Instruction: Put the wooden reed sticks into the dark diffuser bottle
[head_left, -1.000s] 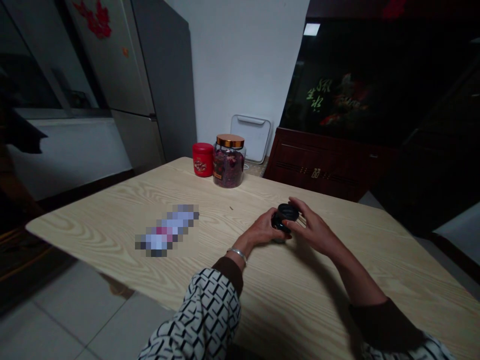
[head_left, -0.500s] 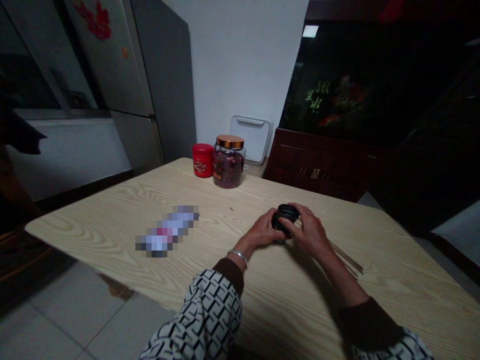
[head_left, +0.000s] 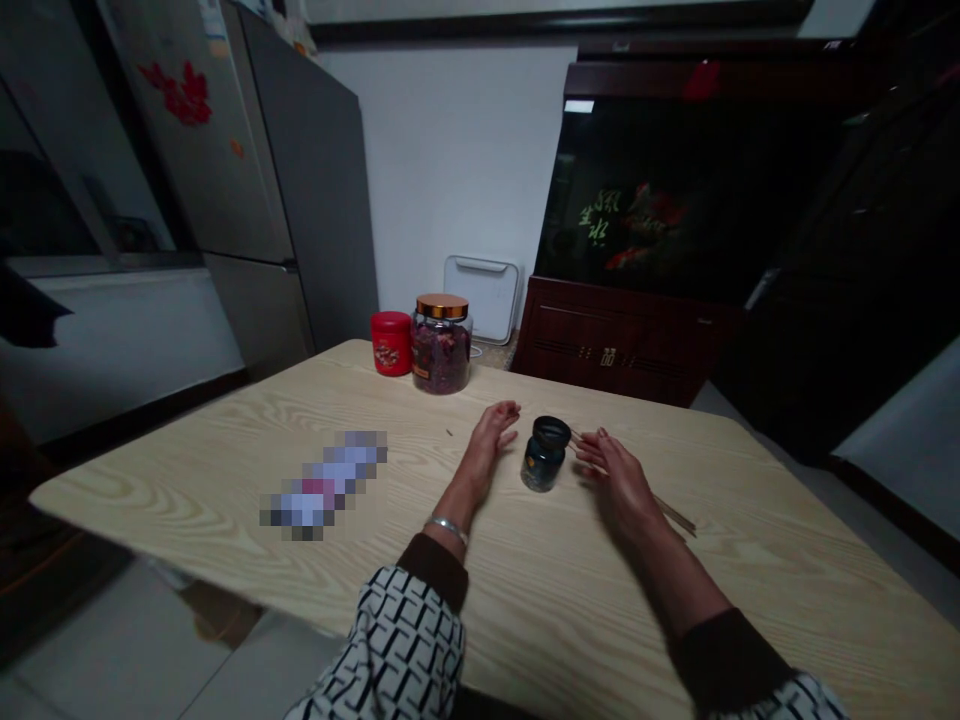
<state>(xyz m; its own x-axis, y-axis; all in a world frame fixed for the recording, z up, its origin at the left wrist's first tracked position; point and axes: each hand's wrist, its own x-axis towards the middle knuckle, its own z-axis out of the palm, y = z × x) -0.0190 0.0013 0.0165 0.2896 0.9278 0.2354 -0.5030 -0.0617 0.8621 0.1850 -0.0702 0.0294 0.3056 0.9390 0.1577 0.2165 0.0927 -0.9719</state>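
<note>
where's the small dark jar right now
In the head view, the small dark jar stands upright on the pale wood-grain table, between the left hand and the right hand.

Pale wood-grain table (head_left: 570, 610), top loaded. Red tin (head_left: 391, 343) and copper-lidded glass jar (head_left: 441, 345) of dried petals at 12 o'clock, pixelated object (head_left: 322, 485) at 9. Small dark jar (head_left: 544, 455) near centre, thin sticks (head_left: 675, 515) at 3.

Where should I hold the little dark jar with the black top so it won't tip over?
Probably wrap your fingers around the middle of the small dark glass jar, coming from the side of the bare left hand. It stands upright with a round body, so fingers can curl around it. On the other side, thin wooden sticks lie close by and could get in the way.
</note>
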